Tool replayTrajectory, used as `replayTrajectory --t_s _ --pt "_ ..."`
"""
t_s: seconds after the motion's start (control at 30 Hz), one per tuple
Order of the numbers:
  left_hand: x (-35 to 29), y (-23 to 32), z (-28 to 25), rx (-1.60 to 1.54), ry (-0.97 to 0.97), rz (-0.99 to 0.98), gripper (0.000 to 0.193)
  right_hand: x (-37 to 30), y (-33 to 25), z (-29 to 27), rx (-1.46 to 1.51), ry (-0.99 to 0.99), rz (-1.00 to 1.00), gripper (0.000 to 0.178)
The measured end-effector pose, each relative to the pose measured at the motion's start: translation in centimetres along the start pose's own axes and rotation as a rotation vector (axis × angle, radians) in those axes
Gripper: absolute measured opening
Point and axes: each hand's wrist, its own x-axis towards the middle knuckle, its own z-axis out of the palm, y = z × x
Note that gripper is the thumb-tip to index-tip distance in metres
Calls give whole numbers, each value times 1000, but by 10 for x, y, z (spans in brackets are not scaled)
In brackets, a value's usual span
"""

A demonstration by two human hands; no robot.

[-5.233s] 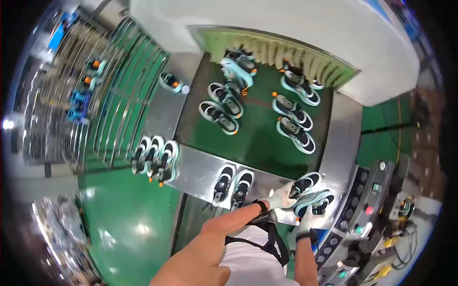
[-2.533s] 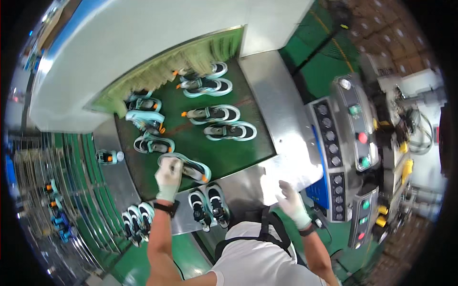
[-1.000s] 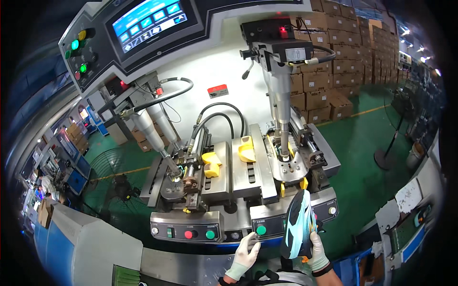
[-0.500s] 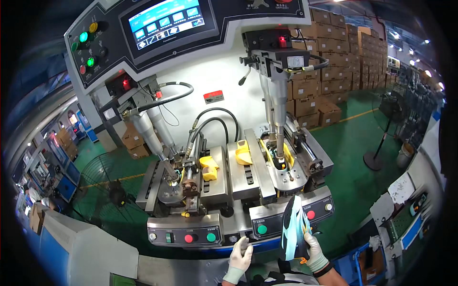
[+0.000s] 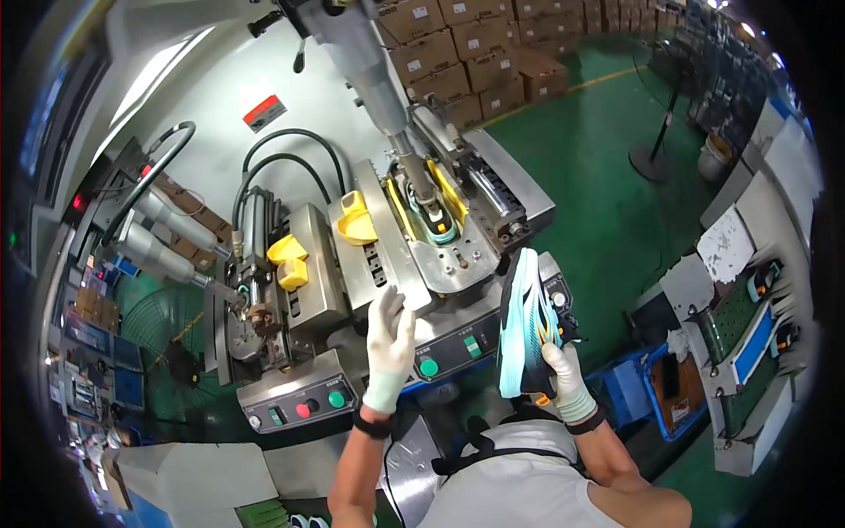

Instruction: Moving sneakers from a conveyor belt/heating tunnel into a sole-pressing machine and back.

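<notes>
My right hand, in a white glove, grips a black sneaker with a light blue sole and orange bits. The sneaker stands on end, sole to the left, in front of the press machine's right control panel. My left hand, also gloved, is raised with fingers apart and holds nothing. It is just in front of the machine's metal bed. Another dark shoe with light blue trim sits in the right station between yellow pads, under a metal press rod.
Yellow blocks sit on the machine's left station. Push buttons line the front panels, a green button near my left hand. A blue crate and a rack with shoes stand at right. Cartons are stacked behind.
The view has swung right and downward. My left hand has risen forward to the machine's front with its fingers spread. The right hand still holds the sneaker.
</notes>
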Motion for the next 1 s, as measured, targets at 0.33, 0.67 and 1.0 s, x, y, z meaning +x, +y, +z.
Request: replayTrajectory --t_s 0.33,0.67,1.0 --pt "173 -137 79 481 56 -102 61 28 -14 -40 -147 134 -56 64" --pt "274 -260 71 696 -171 -255 58 34 -36 -39 -375 116 -20 47" --pt "79 -66 -19 -8 -93 -286 39 137 -39 31 -651 -87 -39 41"
